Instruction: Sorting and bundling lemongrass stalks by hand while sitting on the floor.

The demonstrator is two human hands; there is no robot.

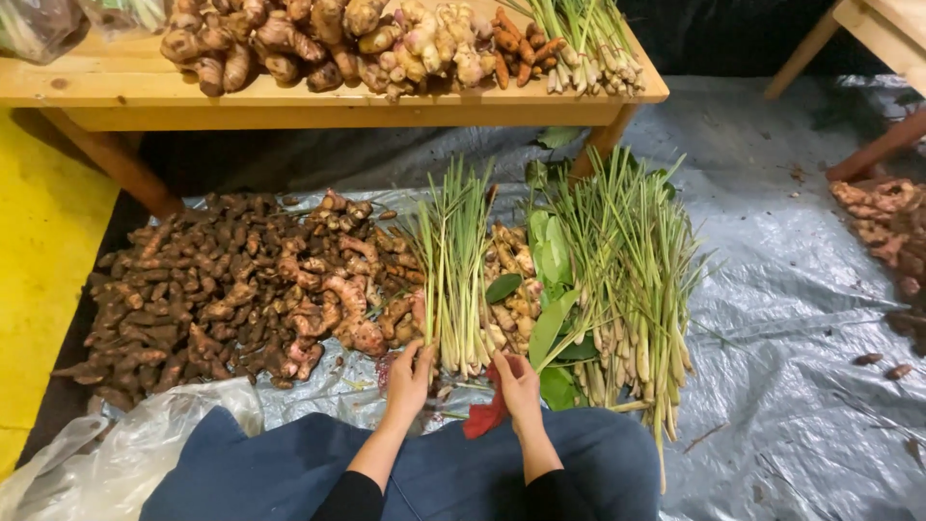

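Roots left of lemongrass, under table.

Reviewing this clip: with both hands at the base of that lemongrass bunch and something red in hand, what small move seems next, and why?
Probably draw the red strip around the root end of the lemongrass bunch. The left hand rests at the bunch's base, the right hand touches the strip beside it, and the stalks lie gathered but, as far as visible, unbound.

Packaging, two items, both soft plastic bags:
1. Clear plastic bag, crumpled, seen on the floor at lower left, beside the dark roots.
2. Clear bag, partly cut off, seen on the wooden table at upper left.
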